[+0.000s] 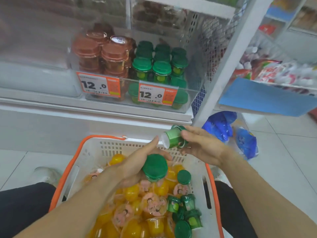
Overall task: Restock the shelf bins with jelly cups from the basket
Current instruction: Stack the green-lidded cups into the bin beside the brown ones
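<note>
2 hands work above a white basket [96, 152] with orange rim and handle, which sits on the floor between the person's knees. Left hand [137, 165] holds 1 green-lidded jelly cup [155, 167] upright, fingers curled round its body, lid facing the camera. Right hand [200, 145] grips a second green jelly cup [173, 137] lying on its side, white base pointing left, lid toward the shelf; its fingers wrap the cup from the right. Both cups are above the basket's far rim. Inside the basket: many orange jelly cups [132, 193], several with pink cartoon-figure film lids, and a cluster of green cups [187, 213] at the right side. On the shelf above, a clear bin [185, 100] holds stacked green-lidded cups [161, 67]; just left of them stand brown-lidded cups [103, 52]. 2 orange-and-white price tags [98, 85] clipped to the bin fronts each read "12.0", with barcodes below; smaller print is unreadable. Blue plastic bags [221, 124] lie on the floor to the right.
</note>
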Motion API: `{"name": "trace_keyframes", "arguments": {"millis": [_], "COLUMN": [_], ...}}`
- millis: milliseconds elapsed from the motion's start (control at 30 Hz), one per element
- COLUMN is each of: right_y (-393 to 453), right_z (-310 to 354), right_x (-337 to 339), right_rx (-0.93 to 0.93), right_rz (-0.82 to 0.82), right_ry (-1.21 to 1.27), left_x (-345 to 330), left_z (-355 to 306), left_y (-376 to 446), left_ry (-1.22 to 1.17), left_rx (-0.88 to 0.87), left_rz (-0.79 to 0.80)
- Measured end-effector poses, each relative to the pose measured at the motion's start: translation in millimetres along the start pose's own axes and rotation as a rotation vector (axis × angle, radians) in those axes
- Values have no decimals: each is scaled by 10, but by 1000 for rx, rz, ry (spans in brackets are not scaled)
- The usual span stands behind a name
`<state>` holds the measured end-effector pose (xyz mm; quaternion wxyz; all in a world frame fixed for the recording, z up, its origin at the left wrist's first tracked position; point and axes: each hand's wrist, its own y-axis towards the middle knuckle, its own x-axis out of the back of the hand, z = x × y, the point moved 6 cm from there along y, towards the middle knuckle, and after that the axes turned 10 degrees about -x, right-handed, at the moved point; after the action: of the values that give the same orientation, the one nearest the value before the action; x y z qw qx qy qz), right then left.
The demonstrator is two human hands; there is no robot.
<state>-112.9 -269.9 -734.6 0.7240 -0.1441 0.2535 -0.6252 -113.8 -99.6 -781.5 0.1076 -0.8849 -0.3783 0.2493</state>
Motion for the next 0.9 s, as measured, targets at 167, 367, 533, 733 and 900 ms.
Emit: {"name": "trace_keyframes", "arguments": {"millis": [167, 367, 533, 733, 900], "right_y": [-460, -839, -890, -598, -468], "right_z": [827, 1437, 1491, 1503, 1754], "right_x": [-308, -451, -432, -331, -150], "right_rx": [170, 358, 602, 587, 652], "right_rz": [-276, -284, -228, -266, -560], "right_ry": [-511, -630, -397, -221, -155], "left_x": [-384, -483, -469, -444, -252], "left_z": [-758, -1334, -1520, -1656, -1520], "left_y": [-196, -432, -469, -290, -163], "left_ry": [78, 191, 196, 125, 57], "left_rx": [-239, -352, -353, -397, -344], "left_rz": [114, 131, 154, 145, 79]}}
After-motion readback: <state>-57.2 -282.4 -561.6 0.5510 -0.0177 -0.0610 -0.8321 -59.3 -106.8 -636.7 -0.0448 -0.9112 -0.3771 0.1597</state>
